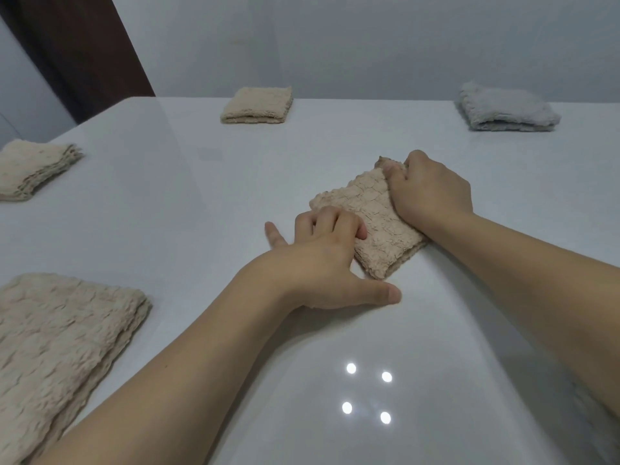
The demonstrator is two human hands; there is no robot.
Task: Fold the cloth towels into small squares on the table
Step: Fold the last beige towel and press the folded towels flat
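A beige textured towel (pixel 369 213), folded into a small rectangle, lies tilted on the white table (pixel 201 196) right of centre. My left hand (pixel 318 260) rests at its near-left edge. The middle fingers curl down onto the cloth, while the thumb and little finger spread out on the table. My right hand (pixel 432 193) grips the towel's far-right edge, with the thumb on top of the cloth and the fingers hidden at the edge.
Folded beige towels lie at the far middle (pixel 256 105), the left edge (pixel 30 169) and, larger, at the near left (pixel 60 347). A folded grey towel (pixel 506 110) sits at the far right. A wall stands behind the table.
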